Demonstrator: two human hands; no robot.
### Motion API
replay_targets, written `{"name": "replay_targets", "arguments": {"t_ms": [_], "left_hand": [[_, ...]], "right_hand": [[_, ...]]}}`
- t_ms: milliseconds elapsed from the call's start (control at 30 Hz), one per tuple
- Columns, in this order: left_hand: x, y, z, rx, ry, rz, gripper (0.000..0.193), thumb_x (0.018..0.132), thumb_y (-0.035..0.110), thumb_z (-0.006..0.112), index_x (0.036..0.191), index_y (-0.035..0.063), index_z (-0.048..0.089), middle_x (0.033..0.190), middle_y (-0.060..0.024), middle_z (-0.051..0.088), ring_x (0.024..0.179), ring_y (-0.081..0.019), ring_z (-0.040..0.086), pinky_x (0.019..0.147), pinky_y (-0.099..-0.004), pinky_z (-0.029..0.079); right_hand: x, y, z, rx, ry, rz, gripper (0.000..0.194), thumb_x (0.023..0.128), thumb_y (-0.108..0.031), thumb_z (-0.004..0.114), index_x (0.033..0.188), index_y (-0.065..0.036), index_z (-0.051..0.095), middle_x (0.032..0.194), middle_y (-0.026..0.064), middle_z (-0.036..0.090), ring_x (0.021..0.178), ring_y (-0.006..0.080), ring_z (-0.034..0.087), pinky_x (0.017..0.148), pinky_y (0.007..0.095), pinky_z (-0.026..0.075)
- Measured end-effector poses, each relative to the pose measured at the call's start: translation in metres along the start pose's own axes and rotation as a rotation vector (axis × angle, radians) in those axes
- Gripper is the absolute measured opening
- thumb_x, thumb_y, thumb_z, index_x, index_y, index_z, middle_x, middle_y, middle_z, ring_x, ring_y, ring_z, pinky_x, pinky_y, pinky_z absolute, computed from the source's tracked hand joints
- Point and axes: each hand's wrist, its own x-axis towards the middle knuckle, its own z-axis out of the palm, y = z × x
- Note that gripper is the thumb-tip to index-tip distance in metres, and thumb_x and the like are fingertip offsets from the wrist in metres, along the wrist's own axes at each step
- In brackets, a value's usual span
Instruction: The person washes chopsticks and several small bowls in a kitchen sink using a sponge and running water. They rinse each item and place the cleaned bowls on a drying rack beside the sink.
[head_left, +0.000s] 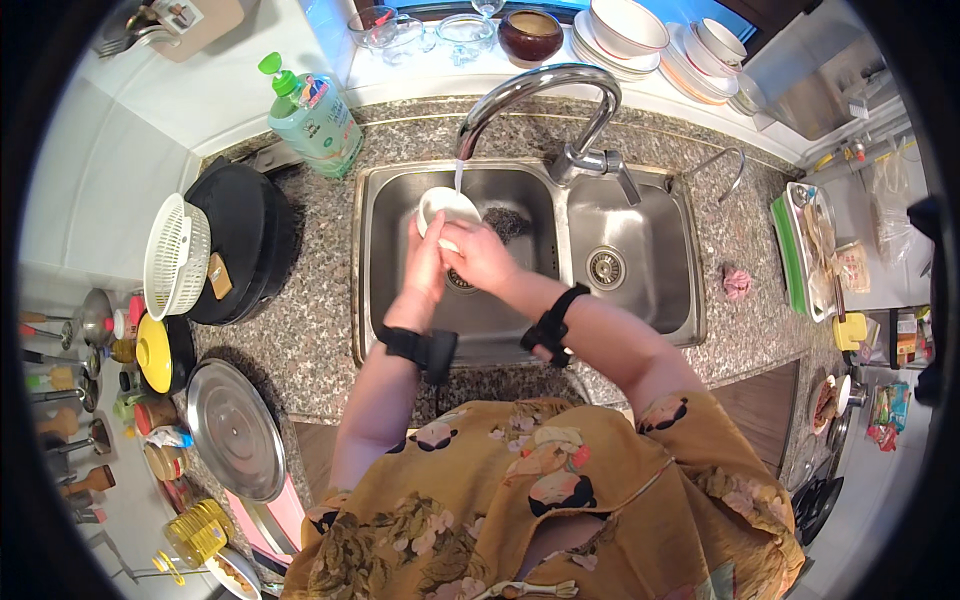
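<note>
Over the left basin of a stainless-steel double sink (364, 262), a small white bowl (444, 202) is held tilted in both hands. My left hand (424, 262) grips the bowl from its left and near side. Across its near right side lies my right hand (480, 251), partly covering the bowl; some fingers of both hands are hidden. A thin stream of water (458, 177) runs from the curved chrome faucet (540, 75) down to the bowl's far rim. Beside the bowl, a dark mesh scourer (506, 223) rests in the basin.
A green pump bottle (319, 127) stands behind the sink's left corner. Left are a white colander (176, 259), a black pan (247, 247) and a steel lid (236, 431). Bowls and plates (622, 34) line the sill. A pink cloth (736, 283) lies right of the sink.
</note>
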Motion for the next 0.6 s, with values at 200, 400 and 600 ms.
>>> {"name": "replay_targets", "arguments": {"t_ms": [200,400,600], "left_hand": [[-0.003,0.023,-0.018,0.001,-0.096,-0.26,0.051,0.092,0.04,0.055,0.13,0.0096,0.043,0.118,-0.0124,0.059,0.103,-0.026,0.062,0.081,-0.0439,0.056],[-0.016,0.007,-0.005,-0.187,0.001,0.029,0.055,0.089,0.038,0.062,0.132,0.0114,0.039,0.115,-0.0071,0.057,0.098,-0.0199,0.061,0.077,-0.0372,0.055],[-0.01,0.013,-0.034,0.021,-0.293,-0.351,0.061,0.086,0.065,0.046,0.125,0.0176,0.053,0.109,-0.0065,0.064,0.093,-0.0202,0.065,0.069,-0.0373,0.057]], "right_hand": [[-0.002,-0.004,-0.002,-0.692,-0.189,-0.246,0.036,0.078,-0.034,0.065,0.112,-0.025,0.061,0.118,0.0004,0.058,0.109,0.0176,0.057,0.096,0.0418,0.035],[-0.001,-0.013,0.004,0.279,-0.02,0.168,0.031,0.09,-0.017,0.057,0.118,-0.005,0.058,0.12,0.0146,0.059,0.103,0.034,0.06,0.078,0.0412,0.051],[0.011,-0.013,-0.035,-0.624,-0.418,-0.432,0.031,0.082,-0.017,0.056,0.112,-0.014,0.063,0.121,0.0046,0.055,0.107,0.0218,0.054,0.089,0.0358,0.04]]}}
